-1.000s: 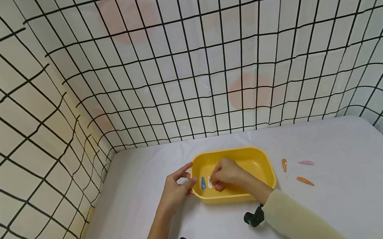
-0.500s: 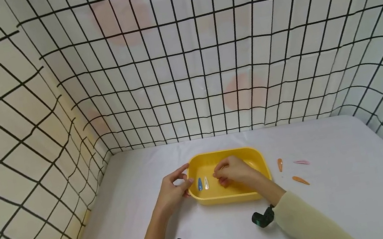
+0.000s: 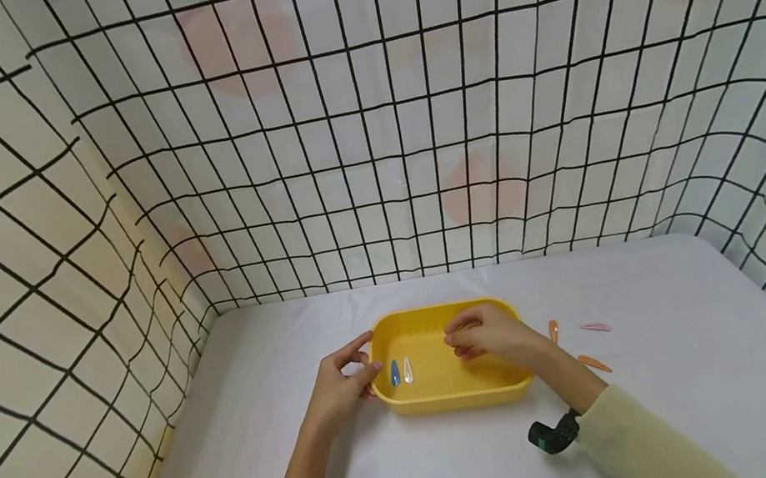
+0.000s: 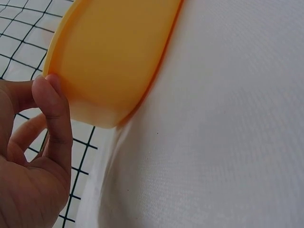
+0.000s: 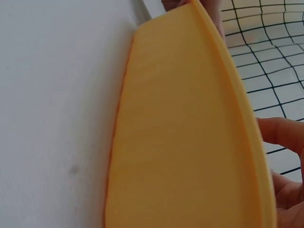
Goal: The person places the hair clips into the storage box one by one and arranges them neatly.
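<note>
A yellow plastic tray [image 3: 456,403] stands on the white cloth in the head view. Inside its left end lie a blue snap hair clip [image 3: 394,373] and a white snap hair clip [image 3: 407,370], side by side and lengthwise to me. My left hand [image 3: 341,380] grips the tray's left rim between thumb and fingers; the left wrist view shows the thumb at the yellow edge. Over the right half of the tray hovers my right hand [image 3: 488,333], its fingers loosely bent with nothing visible between them. In the right wrist view the tray's wall hides part of that hand.
Right of the tray lie an orange hair clip [image 3: 554,330], partly behind my right arm, a second orange clip [image 3: 594,363] and a pink clip [image 3: 596,328]. Black-lined grid walls [image 3: 390,187] rise behind the table and on both sides. A black camera sits at each wrist.
My right hand has lifted away from beside the white hair clip and moved right across the tray. The left hand keeps its hold on the rim. The head view has shifted slightly.
</note>
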Tool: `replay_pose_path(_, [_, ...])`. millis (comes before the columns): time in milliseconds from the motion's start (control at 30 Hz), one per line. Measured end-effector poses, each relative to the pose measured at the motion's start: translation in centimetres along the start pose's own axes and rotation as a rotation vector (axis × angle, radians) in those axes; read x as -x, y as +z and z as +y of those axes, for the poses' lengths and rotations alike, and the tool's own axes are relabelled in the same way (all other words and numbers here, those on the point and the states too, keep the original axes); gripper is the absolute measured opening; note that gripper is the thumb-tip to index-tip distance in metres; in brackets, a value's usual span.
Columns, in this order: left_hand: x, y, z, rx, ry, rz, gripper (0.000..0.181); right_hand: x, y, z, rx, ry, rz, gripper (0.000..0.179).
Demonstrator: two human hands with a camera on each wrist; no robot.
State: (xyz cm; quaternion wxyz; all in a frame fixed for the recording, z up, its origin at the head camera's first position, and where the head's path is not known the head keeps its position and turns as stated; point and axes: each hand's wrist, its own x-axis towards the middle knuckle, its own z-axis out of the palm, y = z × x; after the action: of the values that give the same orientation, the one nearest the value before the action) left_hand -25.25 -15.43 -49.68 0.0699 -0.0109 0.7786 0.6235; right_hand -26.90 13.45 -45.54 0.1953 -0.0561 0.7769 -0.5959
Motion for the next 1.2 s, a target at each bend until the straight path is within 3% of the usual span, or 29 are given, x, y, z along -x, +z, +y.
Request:
replay_pose_path(300, [0.2, -0.2, 0.1, -0.007, -0.005, 0.004, 0.055, 2.0, -2.6, -0.5, 0.034, -0.042, 0.024, 0.044])
replay_pose_path(833, [0.1, 0.2, 0.0, 0.006, -0.006, 0.011, 0.058, 6.2, -8.5, 0.8, 0.156, -0.073, 0.086, 0.051])
replay_pose_path(1100, [1.0, 0.4, 1.5, 0.016, -0.015, -0.002, 0.058, 7.1, -11.8, 2.7, 0.180, -0.046, 0.112, 0.053])
replay_pose_path(1200, [1.0, 0.4, 1.3, 0.021, -0.011, 0.000, 0.058, 7.3, -12.9, 3.6, 0.200, -0.042, 0.115, 0.055])
